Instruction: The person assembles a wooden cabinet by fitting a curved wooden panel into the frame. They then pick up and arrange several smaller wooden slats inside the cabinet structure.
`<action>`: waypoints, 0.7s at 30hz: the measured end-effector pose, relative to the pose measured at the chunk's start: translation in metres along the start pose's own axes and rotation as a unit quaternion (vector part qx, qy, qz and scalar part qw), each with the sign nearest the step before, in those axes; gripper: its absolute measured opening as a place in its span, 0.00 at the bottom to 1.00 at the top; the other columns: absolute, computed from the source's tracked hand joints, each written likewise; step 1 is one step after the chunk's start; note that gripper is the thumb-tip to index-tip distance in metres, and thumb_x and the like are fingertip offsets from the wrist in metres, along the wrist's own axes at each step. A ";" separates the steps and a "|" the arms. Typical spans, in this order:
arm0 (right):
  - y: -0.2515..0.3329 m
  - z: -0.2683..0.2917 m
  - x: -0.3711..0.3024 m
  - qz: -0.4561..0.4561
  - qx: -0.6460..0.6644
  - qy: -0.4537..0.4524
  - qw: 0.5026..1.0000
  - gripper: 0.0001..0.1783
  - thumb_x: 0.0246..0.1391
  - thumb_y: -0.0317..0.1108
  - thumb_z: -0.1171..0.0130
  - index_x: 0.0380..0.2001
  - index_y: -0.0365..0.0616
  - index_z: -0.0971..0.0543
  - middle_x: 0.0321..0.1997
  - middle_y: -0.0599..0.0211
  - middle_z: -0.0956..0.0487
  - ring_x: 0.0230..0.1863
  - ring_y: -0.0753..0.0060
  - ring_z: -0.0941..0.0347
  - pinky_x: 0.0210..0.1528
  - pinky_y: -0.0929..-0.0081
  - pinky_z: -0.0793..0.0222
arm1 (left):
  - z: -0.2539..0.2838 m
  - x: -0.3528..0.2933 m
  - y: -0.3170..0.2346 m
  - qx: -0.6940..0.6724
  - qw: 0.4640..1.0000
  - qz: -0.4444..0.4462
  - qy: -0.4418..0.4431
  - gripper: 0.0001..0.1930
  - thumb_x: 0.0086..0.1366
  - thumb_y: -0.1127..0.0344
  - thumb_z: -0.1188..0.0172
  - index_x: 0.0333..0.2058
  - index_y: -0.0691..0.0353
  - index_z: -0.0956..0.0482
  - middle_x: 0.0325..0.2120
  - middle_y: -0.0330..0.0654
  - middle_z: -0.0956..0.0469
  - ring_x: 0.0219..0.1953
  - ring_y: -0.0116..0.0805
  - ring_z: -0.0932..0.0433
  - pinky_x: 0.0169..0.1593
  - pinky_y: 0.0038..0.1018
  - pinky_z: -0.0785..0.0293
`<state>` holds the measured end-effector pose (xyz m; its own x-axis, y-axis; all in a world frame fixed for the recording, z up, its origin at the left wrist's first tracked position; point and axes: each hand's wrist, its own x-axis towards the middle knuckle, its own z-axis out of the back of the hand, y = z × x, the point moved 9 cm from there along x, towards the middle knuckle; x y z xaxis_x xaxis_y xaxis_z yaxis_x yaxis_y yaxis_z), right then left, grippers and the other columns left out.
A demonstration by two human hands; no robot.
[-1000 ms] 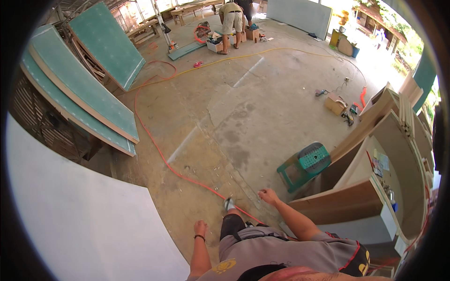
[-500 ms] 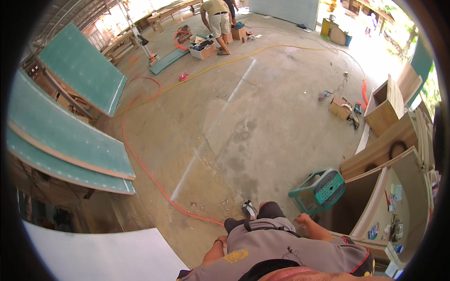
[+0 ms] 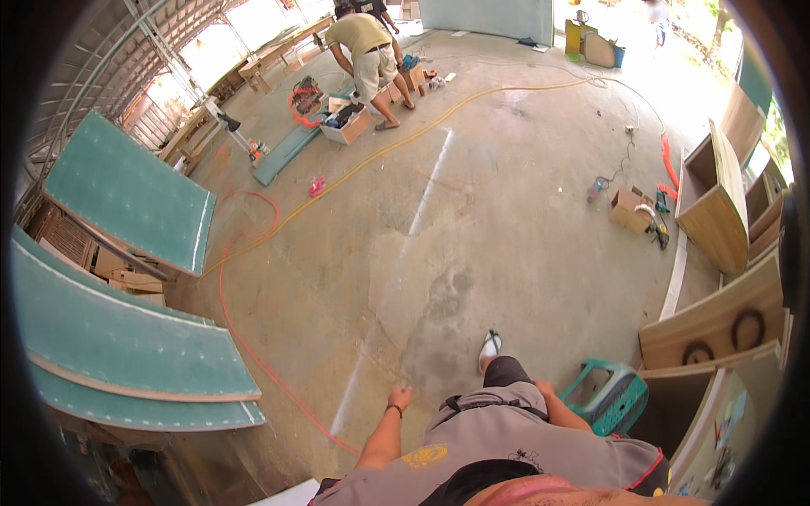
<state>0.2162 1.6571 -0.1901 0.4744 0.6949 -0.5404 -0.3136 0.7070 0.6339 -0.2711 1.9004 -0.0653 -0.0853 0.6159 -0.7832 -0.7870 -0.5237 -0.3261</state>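
The green plastic stool point(image 3: 623, 408), tipped over, is just beside the right hand point(image 3: 544, 389), on its right side. It has small holes in its seat. The right hand hangs low by the grey shirt point(image 3: 498, 422); I can't tell if it is wide or narrow. The left hand point(image 3: 400, 397) reaches forward over the floor, elbow bent, fingers looking curled; I can't tell how tightly. A dark band point(image 3: 394, 409) circles its wrist. The hard concrete floor point(image 3: 523, 253) is rough and stained.
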 end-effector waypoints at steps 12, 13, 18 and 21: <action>0.281 0.216 0.299 -0.152 0.140 -0.021 0.978 0.17 0.54 0.38 0.43 0.42 0.37 0.23 0.28 0.62 0.20 0.26 0.72 0.25 0.24 0.72 0.30 | 0.001 0.187 -0.282 -0.055 0.993 -0.004 0.106 0.23 0.63 0.52 0.47 0.49 0.65 0.25 0.43 0.49 0.21 0.44 0.44 0.21 0.44 0.44 0.24; 0.305 0.220 0.320 -0.147 0.164 -0.027 0.975 0.18 0.54 0.38 0.43 0.43 0.37 0.24 0.28 0.63 0.20 0.25 0.72 0.25 0.24 0.72 0.30 | 0.018 0.200 -0.304 -0.094 0.988 0.014 0.120 0.24 0.63 0.53 0.46 0.52 0.63 0.29 0.42 0.49 0.21 0.43 0.43 0.21 0.42 0.44 0.24; 0.391 0.209 0.417 -0.170 0.145 0.007 0.975 0.16 0.54 0.38 0.43 0.42 0.39 0.23 0.27 0.65 0.21 0.26 0.74 0.25 0.25 0.72 0.30 | 0.145 0.347 -0.464 -0.199 0.973 -0.002 0.122 0.39 0.65 0.54 0.44 0.65 0.58 0.57 0.40 0.50 0.23 0.36 0.43 0.20 0.38 0.43 0.23; 0.432 0.183 0.464 -0.190 0.095 0.059 0.975 0.17 0.51 0.37 0.41 0.40 0.37 0.21 0.28 0.61 0.19 0.27 0.70 0.22 0.25 0.71 0.28 | 0.271 0.444 -0.582 -0.177 0.981 -0.076 0.013 0.42 0.63 0.50 0.42 0.66 0.65 0.53 0.34 0.46 0.21 0.23 0.34 0.24 0.28 0.31 0.26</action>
<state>0.4516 2.2606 -0.0660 0.4251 0.4064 -0.8088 0.0290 0.8870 0.4609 -0.0164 2.6382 -0.0802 0.0355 0.6899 -0.7230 -0.5268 -0.6019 -0.6002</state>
